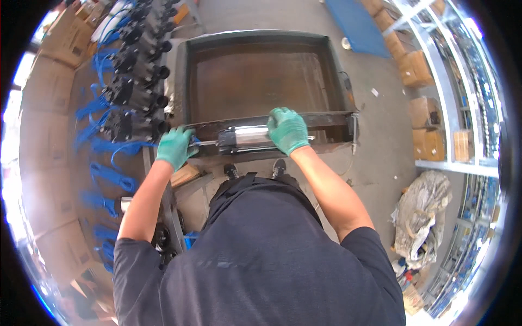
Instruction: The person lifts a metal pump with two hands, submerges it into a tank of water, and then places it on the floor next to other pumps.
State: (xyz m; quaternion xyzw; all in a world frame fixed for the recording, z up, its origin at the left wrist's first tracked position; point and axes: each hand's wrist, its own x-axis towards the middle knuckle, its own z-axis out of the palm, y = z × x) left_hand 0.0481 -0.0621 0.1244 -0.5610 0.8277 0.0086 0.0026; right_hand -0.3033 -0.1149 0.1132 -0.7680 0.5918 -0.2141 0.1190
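Observation:
A shiny silver cylinder (253,135) with a black section at its left end lies crosswise over the near edge of a large water tank (183,76). A thin rod (207,143) runs leftward from the black section. My right hand (287,130), in a green glove, is closed over the cylinder's right end, which it partly hides. My left hand (175,148), also gloved in green, curls at the left end of the rod beside the tank's near left corner. Its fingertips are partly hidden.
Brownish water (261,76) fills the tank. Along the left stands a row of black units (130,92) with blue cables (111,176). Cardboard boxes (427,114) sit on a metal rack to the right. A crumpled plastic sheet (424,212) lies on the floor before it.

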